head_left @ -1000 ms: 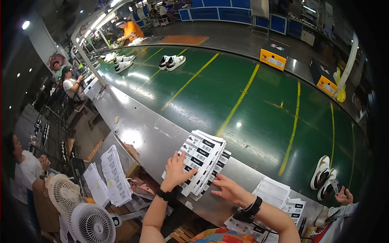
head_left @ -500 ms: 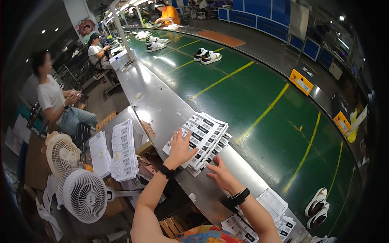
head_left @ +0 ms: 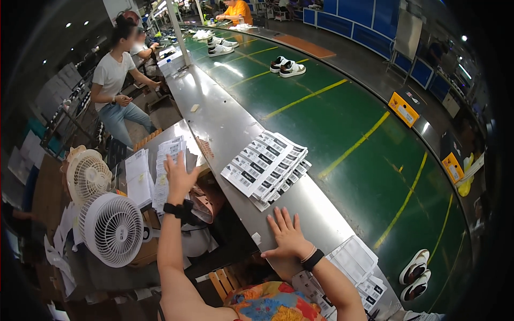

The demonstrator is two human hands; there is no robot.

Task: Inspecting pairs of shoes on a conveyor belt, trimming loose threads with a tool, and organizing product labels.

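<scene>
A thick stack of printed label sheets [head_left: 266, 166] lies on the metal ledge [head_left: 214, 134] beside the green conveyor, its edges uneven. My right hand [head_left: 287, 234] rests palm down on the ledge just nearer than this stack, fingers spread, apart from the sheets. Over on the left, my left hand [head_left: 180, 175] reaches across a narrow pile of label sheets [head_left: 167, 155] on the side table, fingers spread. Whether its fingertips touch that pile I cannot tell. Beside it is a stack of white papers [head_left: 138, 179]. More label sheets [head_left: 372, 286] lie partly under my right forearm.
Two fans, one white [head_left: 113, 230] and one cream [head_left: 88, 176], stand left of my left arm. Pairs of shoes [head_left: 288, 68] sit on the green conveyor [head_left: 342, 128], one pair [head_left: 416, 274] near the right. A person in white [head_left: 113, 80] is beyond the side table.
My left hand has left the stack on the ledge and moved left over the side table's pile. My right hand came nearer and flattened. The person in white has shifted forward, toward the ledge.
</scene>
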